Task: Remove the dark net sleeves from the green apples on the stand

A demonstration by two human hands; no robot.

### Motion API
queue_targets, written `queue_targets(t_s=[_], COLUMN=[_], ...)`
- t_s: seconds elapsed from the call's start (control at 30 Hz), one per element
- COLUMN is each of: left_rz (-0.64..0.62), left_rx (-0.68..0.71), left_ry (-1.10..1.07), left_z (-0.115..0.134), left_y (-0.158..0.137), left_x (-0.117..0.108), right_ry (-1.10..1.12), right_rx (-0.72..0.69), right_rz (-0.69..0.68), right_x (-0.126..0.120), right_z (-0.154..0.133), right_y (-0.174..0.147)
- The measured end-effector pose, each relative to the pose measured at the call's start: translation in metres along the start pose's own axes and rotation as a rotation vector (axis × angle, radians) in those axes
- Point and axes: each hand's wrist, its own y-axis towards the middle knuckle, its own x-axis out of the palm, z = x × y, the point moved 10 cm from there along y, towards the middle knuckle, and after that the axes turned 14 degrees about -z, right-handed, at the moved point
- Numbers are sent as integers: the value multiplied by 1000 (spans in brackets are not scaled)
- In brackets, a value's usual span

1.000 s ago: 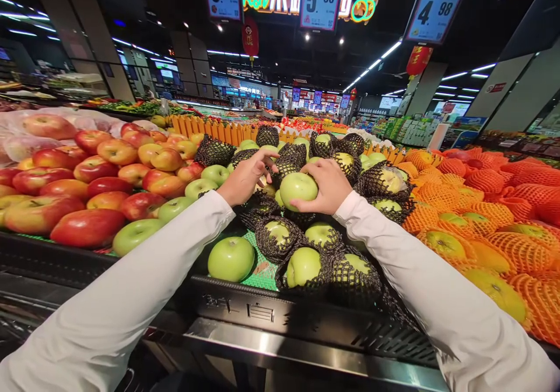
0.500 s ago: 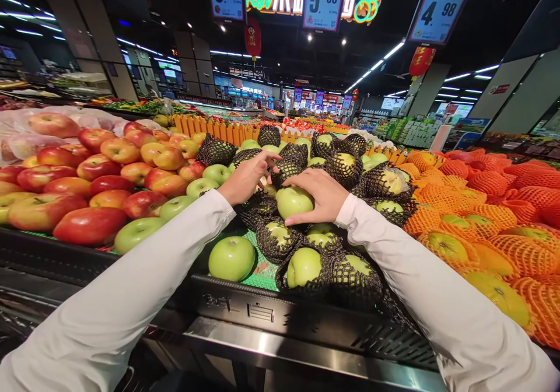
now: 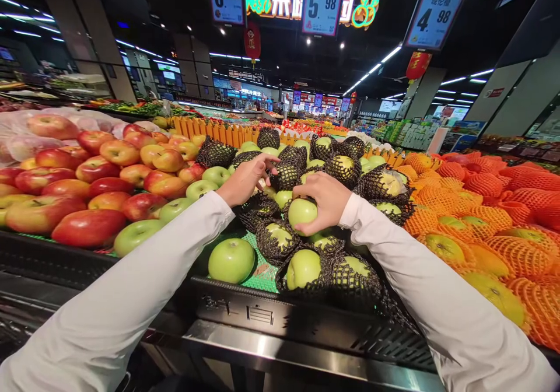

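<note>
My right hand (image 3: 324,200) is wrapped round a bare green apple (image 3: 303,214), thumb below and fingers over the top. My left hand (image 3: 250,179) hovers just left of it, fingers apart and loosely bent, with nothing seen in them. Below the left hand lie green apples in black foam nets, one netted apple (image 3: 259,208) nearest. Another bare green apple (image 3: 283,198) shows between the hands. In front, a netted green apple (image 3: 278,237) and a half-netted one (image 3: 304,268) rest near the bin's edge. A large bare green apple (image 3: 231,261) sits on the green mat (image 3: 258,252).
Red-yellow apples (image 3: 90,226) are heaped on the left. Oranges in orange nets (image 3: 441,199) and fruit in red nets (image 3: 534,185) lie on the right. A black bin edge (image 3: 280,310) runs along the front. Price signs (image 3: 324,1) hang overhead.
My right hand has moved slightly right and down with the green apple, turning it a little. Another green apple has come into view behind it. My left hand has barely moved.
</note>
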Motion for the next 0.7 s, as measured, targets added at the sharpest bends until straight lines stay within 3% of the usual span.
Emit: queue_targets(t_s=[0.27,0.37,0.47,0.57,0.63,0.7], left_rz=[27,104,284,514,657,755], left_rx=[12,23,56,61,13,-57], left_ry=[8,43,133,115,64,191], left_z=[-6,-10,4,32,44,55], left_y=[-2,-2,-11,-49,-98,-163], left_x=[-6,-14,-34,-58,-68,-72], right_ry=[-213,-114,65,170,205,218], right_rx=[-50,-53,-24,1,-11,-27], right_rz=[-47,-48,-59,-37,-1,44], right_x=[-6,1,11,16,14,10], right_z=[-26,-17,2,17,19,17], right_y=[0,3,7,9,8,7])
